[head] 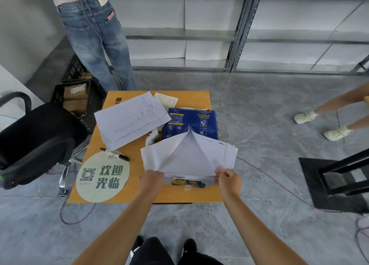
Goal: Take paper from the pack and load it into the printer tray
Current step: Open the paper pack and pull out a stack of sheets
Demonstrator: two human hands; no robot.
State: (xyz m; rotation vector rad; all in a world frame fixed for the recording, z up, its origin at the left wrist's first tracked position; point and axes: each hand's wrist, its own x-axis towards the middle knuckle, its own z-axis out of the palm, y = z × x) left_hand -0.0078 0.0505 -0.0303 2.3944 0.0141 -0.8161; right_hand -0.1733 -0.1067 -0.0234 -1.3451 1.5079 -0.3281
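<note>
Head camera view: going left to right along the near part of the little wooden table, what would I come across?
Round green sign with a QR code → black marker → left hand → opened white wrapper flaps of the paper pack → right hand, both hands gripping the wrapper's near edge.

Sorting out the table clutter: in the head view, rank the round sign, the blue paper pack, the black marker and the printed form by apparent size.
1. Printed form and round sign: alike, unranked.
2. Blue paper pack, partly covered by its opened wrapper.
3. Black marker.
</note>
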